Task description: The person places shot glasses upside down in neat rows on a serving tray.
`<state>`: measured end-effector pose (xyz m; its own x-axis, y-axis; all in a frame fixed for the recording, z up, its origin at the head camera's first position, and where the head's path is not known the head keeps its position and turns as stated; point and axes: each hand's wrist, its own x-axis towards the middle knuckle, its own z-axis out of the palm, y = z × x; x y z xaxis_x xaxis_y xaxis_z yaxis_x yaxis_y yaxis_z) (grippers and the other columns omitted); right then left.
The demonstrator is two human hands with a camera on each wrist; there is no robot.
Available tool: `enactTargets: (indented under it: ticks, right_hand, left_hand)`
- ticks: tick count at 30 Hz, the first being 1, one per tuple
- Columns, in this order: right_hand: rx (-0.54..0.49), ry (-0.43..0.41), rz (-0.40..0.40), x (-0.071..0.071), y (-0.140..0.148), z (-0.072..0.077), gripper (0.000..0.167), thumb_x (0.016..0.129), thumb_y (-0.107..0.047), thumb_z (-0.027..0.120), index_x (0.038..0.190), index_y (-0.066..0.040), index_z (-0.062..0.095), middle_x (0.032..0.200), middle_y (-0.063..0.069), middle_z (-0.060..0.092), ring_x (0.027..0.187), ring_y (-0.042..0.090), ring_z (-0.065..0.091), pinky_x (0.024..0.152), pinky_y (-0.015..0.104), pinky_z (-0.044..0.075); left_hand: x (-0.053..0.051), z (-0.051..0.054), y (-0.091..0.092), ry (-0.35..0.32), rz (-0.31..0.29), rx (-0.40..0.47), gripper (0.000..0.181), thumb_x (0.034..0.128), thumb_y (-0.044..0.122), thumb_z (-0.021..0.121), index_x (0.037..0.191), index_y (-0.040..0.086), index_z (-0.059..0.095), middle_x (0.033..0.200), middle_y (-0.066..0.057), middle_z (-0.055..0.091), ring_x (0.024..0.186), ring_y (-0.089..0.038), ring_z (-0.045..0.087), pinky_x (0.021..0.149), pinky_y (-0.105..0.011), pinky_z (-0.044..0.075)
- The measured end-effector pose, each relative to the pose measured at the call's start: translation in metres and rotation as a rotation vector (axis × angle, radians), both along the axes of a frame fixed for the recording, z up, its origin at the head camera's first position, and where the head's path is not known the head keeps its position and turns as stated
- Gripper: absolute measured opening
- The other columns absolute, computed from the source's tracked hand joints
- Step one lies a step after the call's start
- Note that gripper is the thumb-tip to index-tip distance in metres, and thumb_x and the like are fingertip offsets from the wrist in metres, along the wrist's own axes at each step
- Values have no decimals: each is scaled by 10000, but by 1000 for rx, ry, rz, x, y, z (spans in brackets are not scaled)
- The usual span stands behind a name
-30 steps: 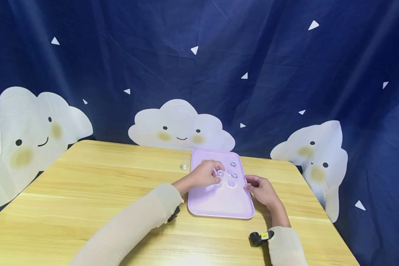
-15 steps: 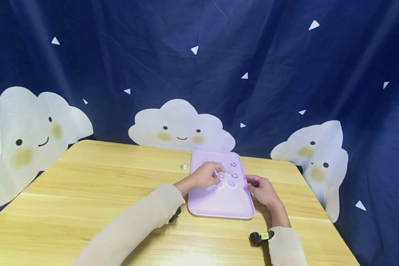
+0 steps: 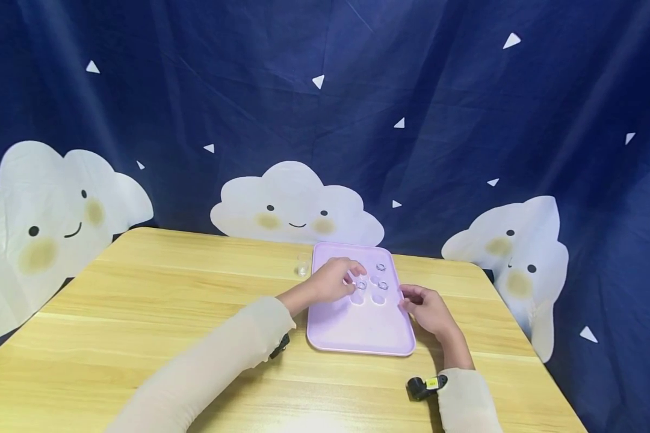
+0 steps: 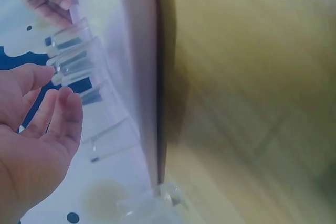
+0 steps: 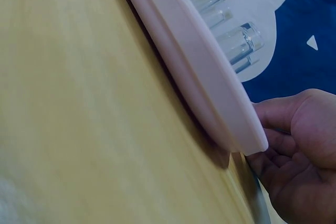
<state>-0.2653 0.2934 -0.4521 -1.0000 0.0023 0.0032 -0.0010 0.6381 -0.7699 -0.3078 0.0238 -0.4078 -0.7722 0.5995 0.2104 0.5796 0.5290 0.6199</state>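
Note:
On a lilac tray [image 3: 360, 334] stand several small clear shot glasses, upside down, their thick bases uppermost. My left hand [image 3: 333, 281] is over the tray's left half, thumb and fingers spread apart beside one shot glass [image 3: 361, 285]. In the left wrist view that hand [image 4: 37, 140] shows a gap between thumb and fingers; whether the thumb tip touches a glass base is unclear. The right hand [image 3: 427, 310] holds the tray's right rim. Seen from the right wrist, its thumb lies along the rim and its fingers [image 5: 273, 166] curl at the edge.
Another clear shot glass [image 3: 303, 264] stands on the wooden table [image 3: 206, 288], just left of the tray. Behind the table hangs a dark blue curtain [image 3: 325, 132] with clouds. Each wrist carries a small black camera [image 3: 424, 388].
The left hand has lowered a shot glass onto the tray, then loosened its fingers and drawn slightly left. The right hand has stayed at the tray's rim.

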Motion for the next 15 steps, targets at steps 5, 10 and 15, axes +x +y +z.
enactTargets:
  ticks: [5,10,15]
  right_hand:
    - [0,1,1,-1,0,-1,385,998,-79,634,1377,-19,619,1284,169,669,1095,277,605,951,397,513]
    - [-1,-2,1,-1,0,-1,389,998,-79,632,1381,-19,616,1285,166,669,1100,283,605,953,403,514]
    - [-2,0,-1,0,0,-1,388,999,-78,628,1382,-18,615,1286,165,668,1102,281,603,970,425,508]
  left_hand:
    - [-4,7,-14,29,24,8,379,903,-7,701,1272,75,683,1207,-158,689,974,-210,700,840,-297,561]
    - [-5,15,-30,38,70,4,361,909,1,704,1264,65,679,1201,-149,681,983,-222,681,867,-344,554]
    - [-8,18,-48,24,106,9,358,919,4,696,1272,56,666,1230,-123,670,1003,-216,666,865,-326,556]
